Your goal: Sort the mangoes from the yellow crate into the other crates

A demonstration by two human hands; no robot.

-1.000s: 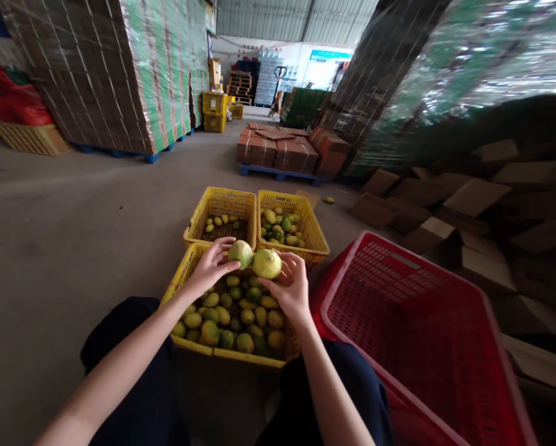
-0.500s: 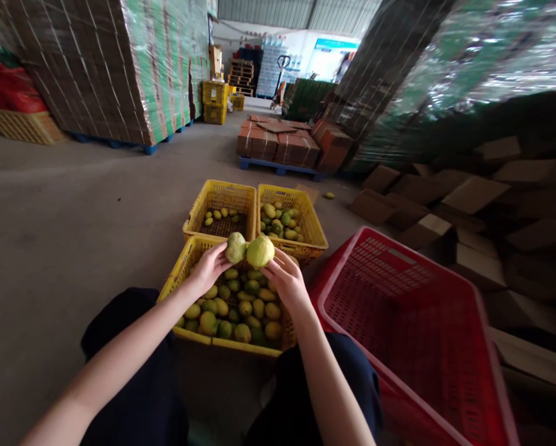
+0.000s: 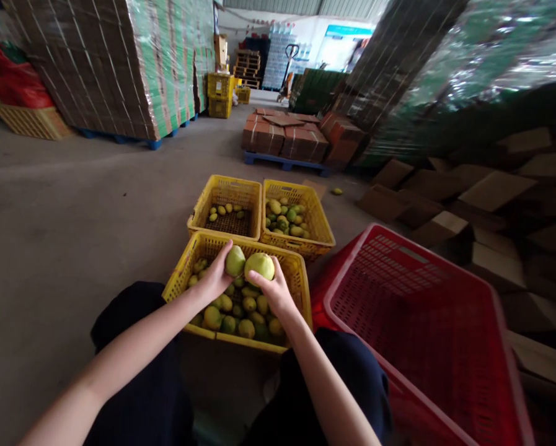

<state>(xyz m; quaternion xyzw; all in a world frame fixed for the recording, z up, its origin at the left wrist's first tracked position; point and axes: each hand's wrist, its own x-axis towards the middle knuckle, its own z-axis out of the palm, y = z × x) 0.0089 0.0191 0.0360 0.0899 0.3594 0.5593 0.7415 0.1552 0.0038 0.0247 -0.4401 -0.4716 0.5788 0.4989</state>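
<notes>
My left hand [image 3: 217, 272] is closed round a green lemon [image 3: 235, 261]. Beside it, my right hand [image 3: 276, 286] grips a larger, yellow-green lemon [image 3: 260, 266], its thumb lying across the near side. Both fruits are held close together above the near yellow crate [image 3: 300, 272], in which many green and yellow lemons [image 3: 246, 328] lie. Behind it stand two more yellow crates: the left crate [image 3: 191, 210] has several small lemons on its floor, and the right crate [image 3: 326, 232] has a heap of green and yellow ones.
A red crate [image 3: 343, 310] stands at my right. Behind it lie loose cardboard boxes [image 3: 445, 229]. Further off are strapped cartons on a blue pallet [image 3: 287, 163] and tall wrapped stacks [image 3: 166, 74]. A single lemon [image 3: 337, 191] lies on the floor.
Both hands have come down a little with their lemons and turned them. My right thumb now lies over the front of its lemon. The view has shifted slightly.
</notes>
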